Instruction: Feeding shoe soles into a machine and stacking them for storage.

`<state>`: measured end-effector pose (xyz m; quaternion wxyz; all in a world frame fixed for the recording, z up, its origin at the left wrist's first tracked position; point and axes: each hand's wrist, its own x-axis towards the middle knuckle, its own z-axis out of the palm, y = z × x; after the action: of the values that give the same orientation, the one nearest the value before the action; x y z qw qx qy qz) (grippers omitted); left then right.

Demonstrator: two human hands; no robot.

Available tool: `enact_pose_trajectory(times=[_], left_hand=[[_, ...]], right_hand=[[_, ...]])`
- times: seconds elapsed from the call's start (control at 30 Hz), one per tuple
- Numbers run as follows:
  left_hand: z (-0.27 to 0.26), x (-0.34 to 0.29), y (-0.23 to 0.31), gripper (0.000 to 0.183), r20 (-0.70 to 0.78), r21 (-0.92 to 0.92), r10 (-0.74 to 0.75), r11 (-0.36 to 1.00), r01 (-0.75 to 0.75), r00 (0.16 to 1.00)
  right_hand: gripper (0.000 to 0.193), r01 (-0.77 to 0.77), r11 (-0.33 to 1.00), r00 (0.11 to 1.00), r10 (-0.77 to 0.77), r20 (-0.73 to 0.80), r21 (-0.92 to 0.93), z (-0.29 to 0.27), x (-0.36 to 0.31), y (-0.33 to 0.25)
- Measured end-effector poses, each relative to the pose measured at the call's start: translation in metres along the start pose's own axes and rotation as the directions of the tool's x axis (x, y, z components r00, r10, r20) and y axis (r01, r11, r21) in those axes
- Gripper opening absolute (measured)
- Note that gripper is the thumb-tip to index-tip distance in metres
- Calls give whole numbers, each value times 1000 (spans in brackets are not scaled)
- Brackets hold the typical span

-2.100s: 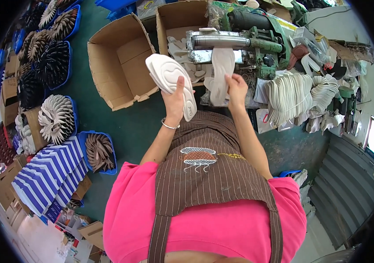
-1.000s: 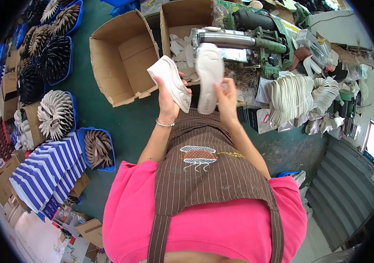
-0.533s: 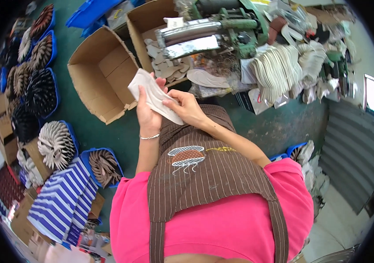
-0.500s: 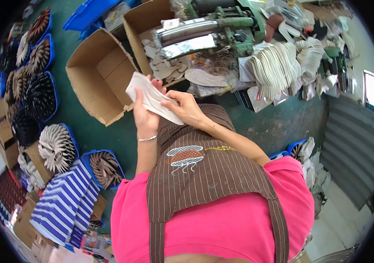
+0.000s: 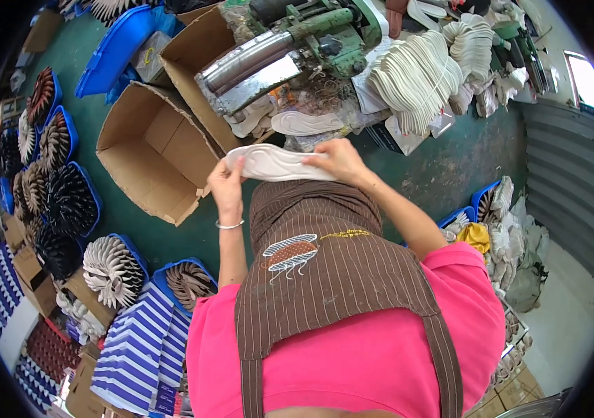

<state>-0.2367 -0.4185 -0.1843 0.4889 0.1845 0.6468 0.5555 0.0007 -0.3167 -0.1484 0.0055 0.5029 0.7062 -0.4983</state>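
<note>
A white shoe insole (image 5: 276, 164) with moulded ridges is stretched level between my two hands, just above my brown striped apron (image 5: 325, 279). My left hand (image 5: 227, 187) pinches one end, its thumb on top. At the other end my right hand (image 5: 342, 163) grips the edge between thumb and fingers. Beyond it, a similar insole (image 5: 307, 123) lies on the bench by a green machine with a metal roller (image 5: 251, 64). A tall stack of white insoles (image 5: 419, 80) stands to the right of the machine.
An open cardboard box (image 5: 161, 150) sits on the floor at left front, beside another box (image 5: 196, 59) holding white pieces. Blue baskets (image 5: 95, 198) of fanned-out insoles or similar pieces line the left side. A blue-and-white striped box (image 5: 140, 345) is nearer. Corrugated metal sheeting (image 5: 565, 174) stands at right.
The insole has turned from slanting to nearly level. My right hand has moved right to its far end, and my left hand now pinches the left end. The view has shifted.
</note>
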Motion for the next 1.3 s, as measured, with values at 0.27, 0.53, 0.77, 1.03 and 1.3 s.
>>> enact_pose_trajectory(times=[0.27, 0.53, 0.77, 1.03, 1.3], left_hand=[[75, 68, -109, 29, -5, 92, -292, 952, 292, 956], [115, 96, -160, 31, -154, -209, -375, 916, 341, 914], [156, 80, -167, 51, -464, -49, -198, 979, 198, 864], [173, 64, -151, 65, -473, -198, -339, 940, 277, 813], [331, 13, -90, 32, -42, 890, 551, 400, -220, 833]], right_hand=[[52, -201, 884, 960, 92, -265, -422, -32, 53, 92], [34, 153, 962, 807, -254, -534, -227, -108, 22, 133], [111, -227, 864, 786, -109, -608, -449, -263, 40, 254], [140, -57, 911, 943, -85, -321, -407, -290, 70, 287], [138, 11, 935, 938, -132, -319, -354, -298, 71, 305]])
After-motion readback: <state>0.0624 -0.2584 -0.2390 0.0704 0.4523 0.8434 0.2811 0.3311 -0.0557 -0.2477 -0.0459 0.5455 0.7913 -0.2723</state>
